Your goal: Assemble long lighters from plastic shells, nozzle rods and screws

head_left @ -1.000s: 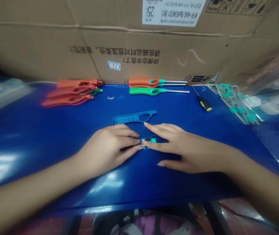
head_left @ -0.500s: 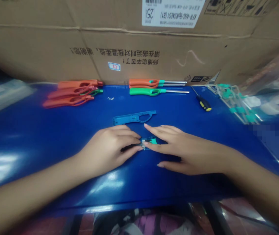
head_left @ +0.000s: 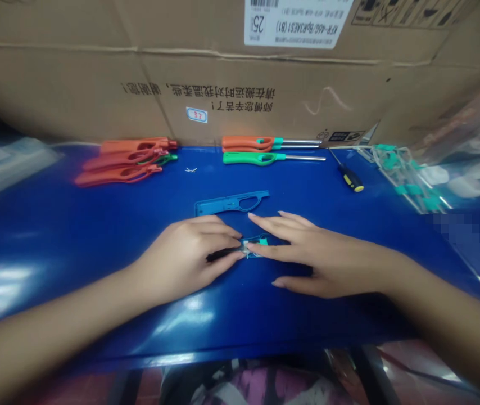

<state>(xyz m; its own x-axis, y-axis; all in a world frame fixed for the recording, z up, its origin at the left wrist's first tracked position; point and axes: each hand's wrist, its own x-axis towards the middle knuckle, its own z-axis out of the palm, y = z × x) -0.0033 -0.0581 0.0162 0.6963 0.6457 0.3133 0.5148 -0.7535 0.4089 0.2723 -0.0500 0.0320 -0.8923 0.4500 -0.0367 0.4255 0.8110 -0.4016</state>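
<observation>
My left hand (head_left: 189,253) is closed on a blue half-shell of a long-neck lighter (head_left: 257,256), thumb and fingers pinching its near end. Small inner parts show inside it: a white bit, some dark pieces and a teal piece (head_left: 264,242). Most of the shell is hidden under my hands. My right hand (head_left: 307,253) is spread with the fingers apart, and one fingertip rests on the parts within the shell. Just beyond both hands lies another blue lighter half-shell (head_left: 217,205), hollow side up.
At the back left lie several orange and red lighter shells (head_left: 117,175). Orange and green lighters with metal tubes (head_left: 248,158) lie back centre. A screwdriver (head_left: 352,179) and teal-tipped metal tubes (head_left: 412,189) lie to the right. A cardboard box (head_left: 75,90) stands behind the blue table (head_left: 96,225).
My right hand's fingers have shifted slightly over the inner parts, and the teal piece has moved a little left. The left hand keeps its hold; everything else stays in place.
</observation>
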